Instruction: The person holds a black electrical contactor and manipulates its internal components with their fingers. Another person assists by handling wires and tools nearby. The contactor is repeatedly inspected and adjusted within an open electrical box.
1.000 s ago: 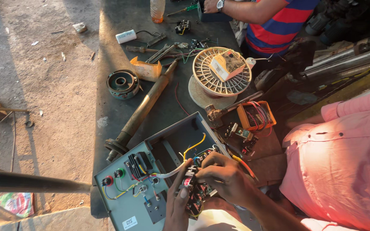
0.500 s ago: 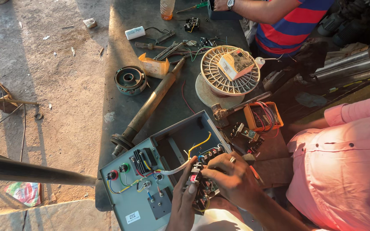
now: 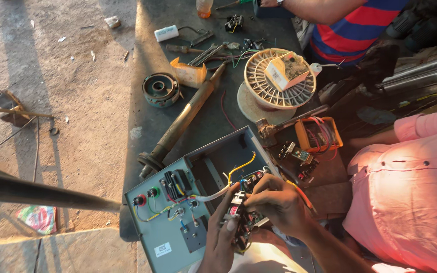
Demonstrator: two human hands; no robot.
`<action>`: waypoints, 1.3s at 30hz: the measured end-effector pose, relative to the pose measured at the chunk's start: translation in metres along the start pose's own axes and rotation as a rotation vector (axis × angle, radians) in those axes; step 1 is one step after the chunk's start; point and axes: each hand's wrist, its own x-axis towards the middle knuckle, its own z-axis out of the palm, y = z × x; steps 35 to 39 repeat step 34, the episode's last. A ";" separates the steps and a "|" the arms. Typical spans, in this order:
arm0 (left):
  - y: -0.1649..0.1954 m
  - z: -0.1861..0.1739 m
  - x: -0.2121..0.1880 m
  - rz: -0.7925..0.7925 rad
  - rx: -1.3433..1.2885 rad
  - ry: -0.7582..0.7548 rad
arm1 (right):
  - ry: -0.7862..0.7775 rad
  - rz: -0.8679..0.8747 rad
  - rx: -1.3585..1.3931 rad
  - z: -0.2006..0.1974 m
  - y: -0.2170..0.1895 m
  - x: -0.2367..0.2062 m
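Both hands on the black wired component at the near right edge of the open grey control box, on the worktop. Left hand props it from below, fingers extended; right hand pinches its top end. Its long axis runs toward the person. Right hand nearer the terminals. Fingers hide the terminals; lower end cut off.

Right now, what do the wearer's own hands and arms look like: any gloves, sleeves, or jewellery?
Both hands are bare, with no gloves. The left hand comes up from the bottom edge with no ring or watch visible. The right hand has a bare forearm with no sleeve, watch or band visible on the part in view. Warm, low sunlight tints both.
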 end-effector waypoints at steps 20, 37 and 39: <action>-0.025 -0.001 0.024 -0.139 -0.194 0.068 | 0.130 0.052 0.246 -0.045 0.046 -0.010; -0.101 -0.001 0.120 -0.172 -0.388 -0.129 | 0.956 0.602 0.521 -0.254 0.213 0.094; -0.101 -0.001 0.120 -0.172 -0.388 -0.129 | 0.956 0.602 0.521 -0.254 0.213 0.094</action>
